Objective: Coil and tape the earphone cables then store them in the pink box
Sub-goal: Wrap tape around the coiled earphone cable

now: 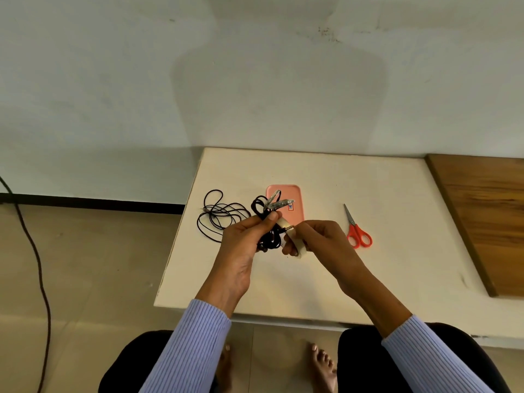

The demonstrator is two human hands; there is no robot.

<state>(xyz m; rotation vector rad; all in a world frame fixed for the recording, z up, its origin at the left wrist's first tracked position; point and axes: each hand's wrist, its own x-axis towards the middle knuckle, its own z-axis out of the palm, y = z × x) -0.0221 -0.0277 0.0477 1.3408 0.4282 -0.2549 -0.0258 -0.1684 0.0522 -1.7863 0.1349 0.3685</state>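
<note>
The left hand (243,239) grips a coiled earphone cable (266,217), partly hidden; the right hand (320,239) pinches what seems a tape roll (292,239).

Pink box (295,194), red-handled scissors (357,234)

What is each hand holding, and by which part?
The left hand pinches the coiled cable at its middle. The right hand grips the tape roll by its rim.
</note>
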